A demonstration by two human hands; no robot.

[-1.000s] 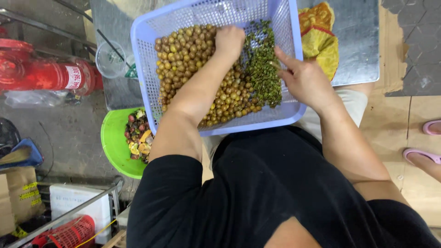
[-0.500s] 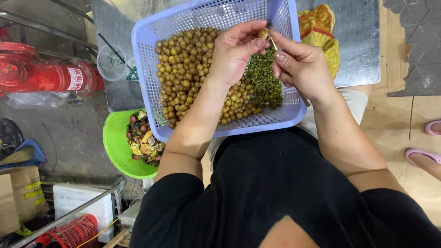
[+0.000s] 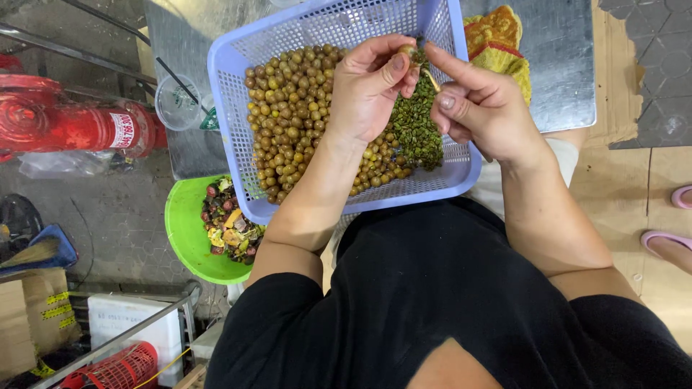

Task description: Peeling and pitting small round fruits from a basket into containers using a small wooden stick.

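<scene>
the left hand (image 3: 367, 86) is raised over the middle of the lavender mesh basket (image 3: 231, 108), in the upper centre of the frame, its thumb and fingers pinched on a single small round fruit (image 3: 409, 52) at the fingertips. the right hand (image 3: 483, 108) sits just beside it to the right, touching the same fruit from the other side: the forefinger stretches out toward it, the other fingers are curled in, and a thin pale tool (image 3: 430, 76) shows between the two hands, though how it is gripped cannot be told. the fruit is held up in the air between both hands, above the basket's contents and not lying among them.

below the left hand, a heap of olive-brown round fruits (image 3: 288, 108) fills the left half of the basket. a smaller mound of dark green bits (image 3: 417, 130) lies under and between the hands, against the right wall. the basket rests across the person's lap, over the edge of a grey metal desk (image 3: 562, 65). at lower left of the basket, a green bowl (image 3: 184, 230) on the floor holds mixed scraps. a yellow and red cloth (image 3: 497, 43) lies at the basket's upper right.
</scene>
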